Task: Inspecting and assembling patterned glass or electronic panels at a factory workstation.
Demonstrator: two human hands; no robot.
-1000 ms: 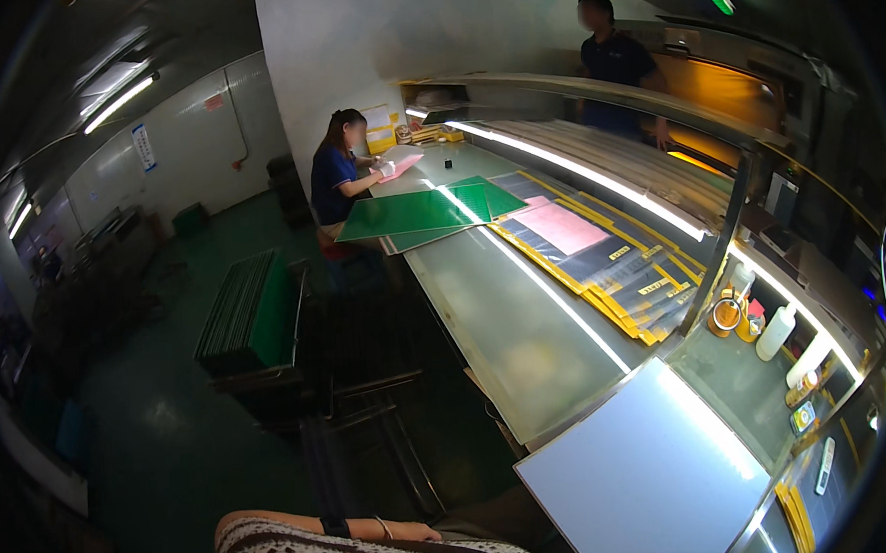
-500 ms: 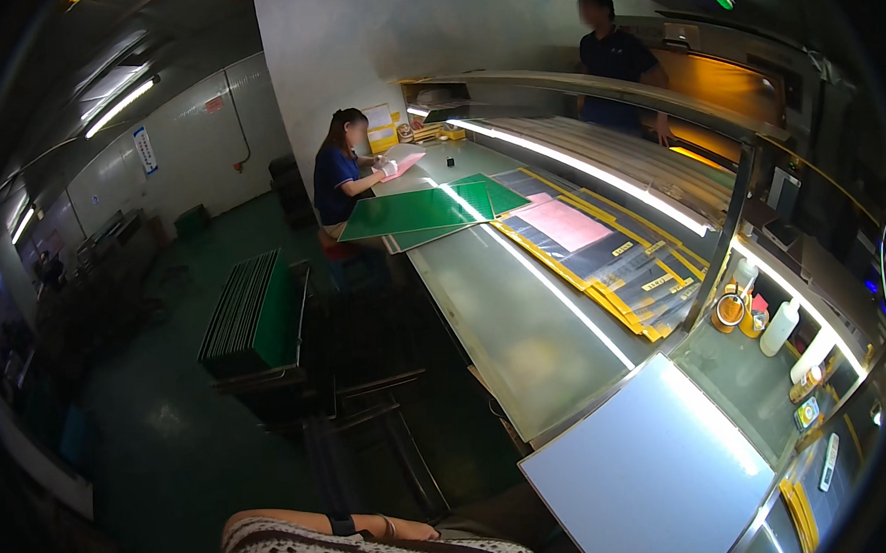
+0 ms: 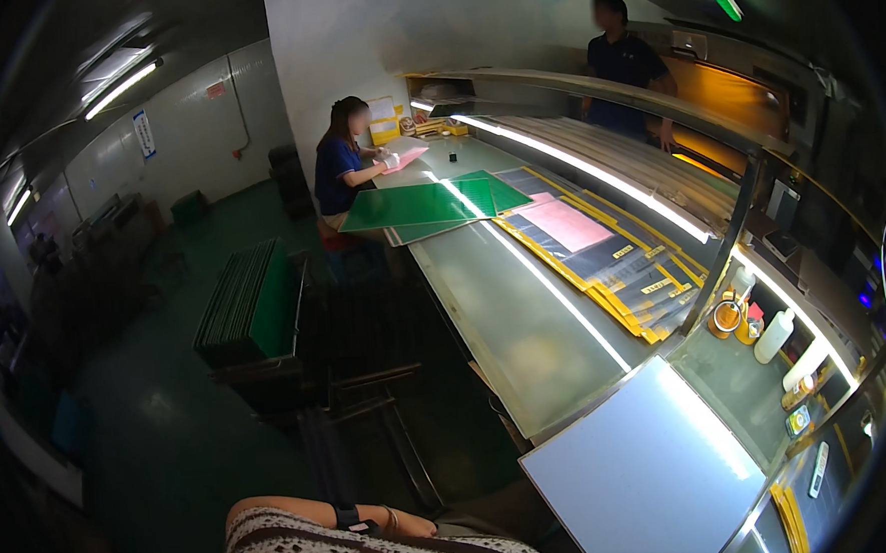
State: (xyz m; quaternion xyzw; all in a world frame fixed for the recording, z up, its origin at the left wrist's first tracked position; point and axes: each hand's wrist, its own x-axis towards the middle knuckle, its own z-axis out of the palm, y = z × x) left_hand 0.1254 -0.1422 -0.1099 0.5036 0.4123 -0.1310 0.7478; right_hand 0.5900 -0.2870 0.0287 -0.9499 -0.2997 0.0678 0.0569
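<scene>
My left hand (image 3: 414,524) rests low in front of me, close against my brown and white patterned garment (image 3: 307,544). A dark watch (image 3: 351,518) and a thin bracelet (image 3: 389,520) circle its wrist. The fingers are hidden, so whether it holds anything does not show. My right hand is out of view. To the right of my left hand, and apart from it, a pale blue-white rectangular panel (image 3: 633,467) lies on the near end of the long workbench (image 3: 507,343).
Green panels (image 3: 419,206) overhang the bench's left edge. Yellow-edged dark sheets (image 3: 612,258) bear a pink sheet (image 3: 565,224). Bottles (image 3: 775,336) stand right. A rack of green panels (image 3: 249,307) stands left. One co-worker (image 3: 337,162) sits handling a pink sheet; another (image 3: 624,67) stands behind.
The view has shifted slightly. The seated co-worker's pink sheet lies lower and flatter. My left forearm has turned a little, showing more of the watch; the panel stays in place.
</scene>
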